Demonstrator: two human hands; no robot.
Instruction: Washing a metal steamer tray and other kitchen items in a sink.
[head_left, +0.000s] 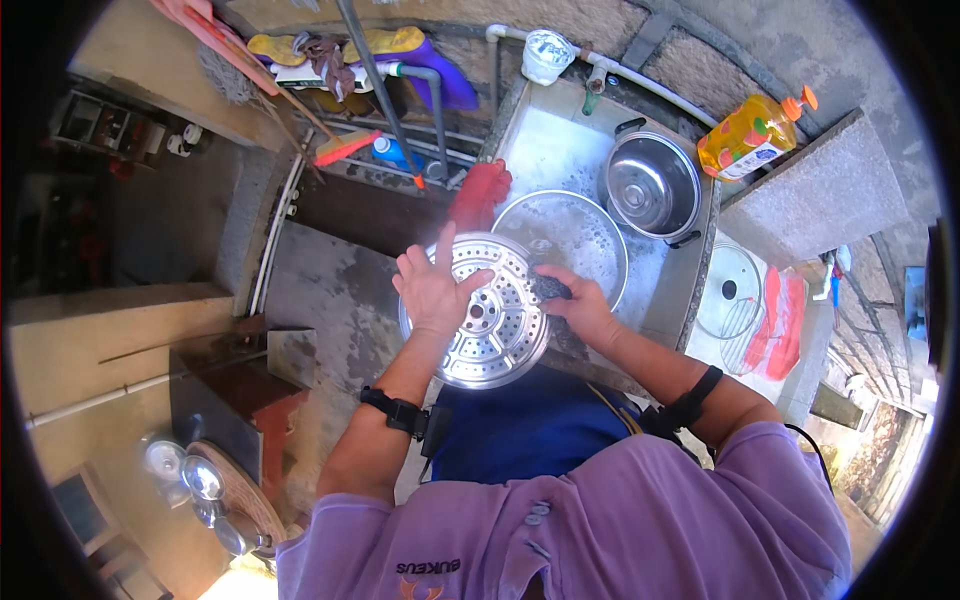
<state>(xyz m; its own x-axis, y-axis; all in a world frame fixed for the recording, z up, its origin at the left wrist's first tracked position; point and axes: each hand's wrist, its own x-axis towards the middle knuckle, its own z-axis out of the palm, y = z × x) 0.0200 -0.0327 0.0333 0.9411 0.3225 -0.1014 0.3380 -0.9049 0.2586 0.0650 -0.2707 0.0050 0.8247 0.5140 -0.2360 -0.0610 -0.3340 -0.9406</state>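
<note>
A round perforated metal steamer plate (499, 341) is tilted at the near left corner of the sink, above my lap. My left hand (436, 296) holds it by the left part, palm on its face, index finger stretched past the far rim and thumb towards the centre. My right hand (585, 307) pinches a dark scouring pad (549, 287) against the plate's right edge. Beyond the plate, a wide round basin (559, 217) of cloudy, bubbly water stands in the sink (679, 300). A red cloth or glove (482, 193) hangs over the sink's left edge.
A steel pot (646, 187) with dark handles sits at the sink's right. Behind it stands a yellow pump bottle (748, 139). A white tub (547, 56) is near the tap (595, 84). A glass lid (727, 289) lies to the right. A broom (347, 148) leans at the left.
</note>
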